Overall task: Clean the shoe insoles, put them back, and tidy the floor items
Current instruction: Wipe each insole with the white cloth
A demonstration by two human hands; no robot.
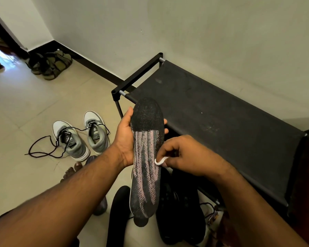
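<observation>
The insole [146, 157] stood nearly upright before us, above the floor, our left hand [125, 138] curled round its upper edge. Our right hand [182, 155] pinched a white pad [160, 161] against its right side, fingers bent. Grey sneakers [82, 138] sat apart on the tiles.

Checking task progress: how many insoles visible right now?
2. One insole is held upright in the left hand while the right hand wipes it with a white pad. A second black insole lies below on the floor. More may be hidden.
</observation>
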